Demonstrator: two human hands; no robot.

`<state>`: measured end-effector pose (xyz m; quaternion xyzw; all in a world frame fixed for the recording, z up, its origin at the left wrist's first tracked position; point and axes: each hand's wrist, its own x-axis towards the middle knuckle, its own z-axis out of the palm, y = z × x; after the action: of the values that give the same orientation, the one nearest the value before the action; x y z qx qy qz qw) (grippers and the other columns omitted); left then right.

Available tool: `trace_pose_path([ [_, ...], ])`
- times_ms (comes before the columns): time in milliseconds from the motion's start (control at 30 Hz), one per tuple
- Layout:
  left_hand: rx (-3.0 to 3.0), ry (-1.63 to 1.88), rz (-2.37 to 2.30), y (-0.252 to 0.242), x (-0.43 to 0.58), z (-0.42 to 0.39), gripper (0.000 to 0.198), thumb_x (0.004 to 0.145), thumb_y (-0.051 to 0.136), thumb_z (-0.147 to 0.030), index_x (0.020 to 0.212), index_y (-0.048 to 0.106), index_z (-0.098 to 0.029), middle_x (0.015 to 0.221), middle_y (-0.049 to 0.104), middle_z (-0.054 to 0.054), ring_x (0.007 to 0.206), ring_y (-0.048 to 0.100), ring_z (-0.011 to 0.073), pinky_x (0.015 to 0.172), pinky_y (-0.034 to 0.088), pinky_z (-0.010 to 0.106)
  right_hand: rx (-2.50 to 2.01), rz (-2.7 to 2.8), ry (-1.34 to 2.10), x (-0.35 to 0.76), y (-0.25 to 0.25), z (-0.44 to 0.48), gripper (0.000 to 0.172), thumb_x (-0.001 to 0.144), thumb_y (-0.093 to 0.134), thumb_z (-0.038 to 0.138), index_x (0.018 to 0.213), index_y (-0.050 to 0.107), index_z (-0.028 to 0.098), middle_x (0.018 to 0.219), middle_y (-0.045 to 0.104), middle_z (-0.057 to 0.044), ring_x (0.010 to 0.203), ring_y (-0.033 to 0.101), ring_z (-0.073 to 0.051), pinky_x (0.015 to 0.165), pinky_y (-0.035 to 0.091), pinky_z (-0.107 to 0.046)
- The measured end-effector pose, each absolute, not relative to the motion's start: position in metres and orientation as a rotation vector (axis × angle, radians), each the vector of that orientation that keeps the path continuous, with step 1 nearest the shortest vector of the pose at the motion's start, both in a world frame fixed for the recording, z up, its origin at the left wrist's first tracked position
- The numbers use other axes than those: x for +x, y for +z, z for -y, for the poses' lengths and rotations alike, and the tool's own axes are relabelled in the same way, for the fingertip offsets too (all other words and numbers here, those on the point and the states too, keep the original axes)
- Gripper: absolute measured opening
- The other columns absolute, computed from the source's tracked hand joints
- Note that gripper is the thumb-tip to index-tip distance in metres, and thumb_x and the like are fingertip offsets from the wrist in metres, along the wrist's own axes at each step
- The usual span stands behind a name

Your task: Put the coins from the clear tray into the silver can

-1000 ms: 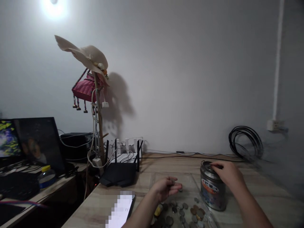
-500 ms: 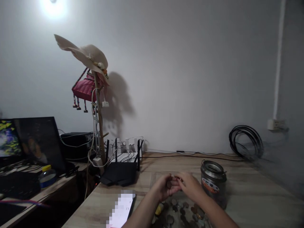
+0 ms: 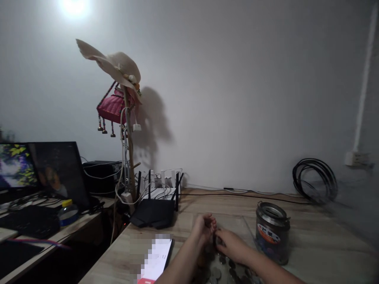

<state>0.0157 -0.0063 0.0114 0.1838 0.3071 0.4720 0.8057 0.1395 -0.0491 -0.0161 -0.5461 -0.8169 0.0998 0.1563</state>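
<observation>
My left hand (image 3: 204,229) is cupped with the fingers curled, raised above a spread of coins (image 3: 217,273). Half a second ago a coin showed in that palm; its inside is now mostly hidden from view. Close beside it, my right hand (image 3: 233,243) points down and left, thumb and fingers pinched around what appears to be a dark coin. The coins lie on a clear sheet (image 3: 237,224) on the wooden table, partly covered by both forearms. To the right of my right hand stands a jar (image 3: 272,232) with a slotted metal lid and an orange-and-white label.
A lit phone (image 3: 155,258) lies left of my left forearm. Behind it sit a black router (image 3: 154,213) and a wooden stand carrying a hat (image 3: 118,67) and a pink bag (image 3: 112,107). Coiled black cable (image 3: 315,179) leans on the wall. Monitors (image 3: 56,173) are at far left.
My left hand has turned from palm-up to more on its side. My right hand has moved down from the left fingertips toward the coins. The whole view has shifted slightly.
</observation>
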Motion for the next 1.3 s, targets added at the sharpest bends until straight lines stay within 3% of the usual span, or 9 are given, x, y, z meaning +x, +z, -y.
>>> trace_pose_path([
  [267, 0.413, 0.997, -0.676, 0.011, 0.016, 0.006, 0.007, 0.068, 0.044, -0.009, 0.063, 0.047, -0.011, 0.053, 0.051, 0.004, 0.050, 0.051, 0.0095, 0.054, 0.043, 0.020, -1.791, 2.197, 0.284, 0.129, 0.001, 0.055, 0.023, 0.056, 0.046, 0.011, 0.075, 0.059, 0.016, 0.073, 0.061, -0.002, 0.066, 0.052, -0.013, 0.056, 0.033, -0.021],
  [367, 0.414, 1.000, -0.671, 0.007, 0.017, 0.003, 0.006, 0.067, 0.045, -0.010, 0.062, 0.047, -0.011, 0.053, 0.052, 0.004, 0.049, 0.051, 0.0092, 0.055, 0.043, 0.020, -1.719, 2.074, 0.108, 0.152, 0.033, 0.070, 0.017, 0.062, 0.045, 0.017, 0.069, 0.060, 0.020, 0.069, 0.062, 0.000, 0.067, 0.054, -0.014, 0.058, 0.034, -0.022],
  [467, 0.458, 0.960, -0.655, 0.005, 0.019, 0.002, 0.003, 0.066, 0.046, -0.011, 0.064, 0.048, -0.010, 0.054, 0.052, 0.004, 0.049, 0.052, 0.0098, 0.055, 0.043, 0.020, -1.660, 1.759, -0.123, 0.195, 0.072, 0.086, 0.021, 0.070, 0.042, 0.030, 0.075, 0.060, 0.023, 0.078, 0.063, -0.001, 0.072, 0.055, -0.014, 0.063, 0.037, -0.023],
  [700, 0.519, 0.791, -0.587, 0.006, 0.017, 0.008, 0.011, 0.065, 0.045, -0.016, 0.074, 0.048, -0.011, 0.062, 0.057, 0.008, 0.058, 0.056, 0.0141, 0.058, 0.043, 0.023, -1.972, 1.528, -0.322, 0.274, 0.092, 0.085, 0.017, 0.064, 0.046, 0.032, 0.067, 0.061, 0.024, 0.071, 0.064, -0.002, 0.063, 0.056, -0.017, 0.051, 0.035, -0.025],
  [800, 0.535, 0.776, -0.546, 0.001, 0.017, 0.003, 0.015, 0.066, 0.043, -0.021, 0.077, 0.047, -0.011, 0.066, 0.057, 0.010, 0.061, 0.057, 0.0157, 0.058, 0.042, 0.023, -1.970, 1.575, -0.384, 0.278, 0.086, 0.082, 0.018, 0.064, 0.046, 0.031, 0.065, 0.062, 0.023, 0.070, 0.063, -0.003, 0.065, 0.056, -0.018, 0.054, 0.036, -0.027],
  [967, 0.545, 0.762, -0.514, -0.004, 0.017, -0.001, 0.023, 0.071, 0.040, -0.030, 0.080, 0.047, -0.010, 0.074, 0.058, 0.013, 0.070, 0.058, 0.0188, 0.062, 0.041, 0.026, -1.715, 1.625, -0.644, 0.231, 0.091, 0.093, 0.026, 0.072, 0.039, 0.031, 0.081, 0.061, 0.021, 0.084, 0.062, -0.006, 0.082, 0.053, -0.021, 0.072, 0.038, -0.033],
  [1067, 0.560, 0.717, -0.457, 0.003, 0.015, 0.007, 0.033, 0.074, 0.039, -0.040, 0.082, 0.047, -0.010, 0.076, 0.057, 0.014, 0.074, 0.058, 0.0203, 0.065, 0.040, 0.028, -1.581, 1.940, -0.406, 0.181, 0.085, 0.098, 0.026, 0.076, 0.036, 0.031, 0.077, 0.061, 0.023, 0.080, 0.061, -0.006, 0.080, 0.053, -0.020, 0.070, 0.038, -0.032],
  [1167, 0.592, 0.689, -0.360, 0.012, 0.014, 0.017, 0.040, 0.074, 0.038, -0.048, 0.083, 0.049, -0.011, 0.072, 0.057, 0.010, 0.069, 0.057, 0.0180, 0.065, 0.039, 0.028, -1.442, 2.194, -0.100, 0.144, 0.071, 0.093, 0.026, 0.074, 0.041, 0.031, 0.093, 0.059, 0.030, 0.086, 0.061, -0.004, 0.083, 0.054, -0.019, 0.069, 0.039, -0.029],
  [1300, 0.659, 0.638, -0.295, 0.014, 0.017, 0.020, 0.044, 0.076, 0.034, -0.050, 0.079, 0.052, -0.010, 0.064, 0.056, 0.007, 0.058, 0.054, 0.0147, 0.057, 0.037, 0.023, -1.309, 2.253, -0.019, 0.131, 0.052, 0.080, 0.024, 0.071, 0.047, 0.026, 0.089, 0.061, 0.034, 0.086, 0.063, -0.002, 0.082, 0.056, -0.016, 0.068, 0.041, -0.024],
])
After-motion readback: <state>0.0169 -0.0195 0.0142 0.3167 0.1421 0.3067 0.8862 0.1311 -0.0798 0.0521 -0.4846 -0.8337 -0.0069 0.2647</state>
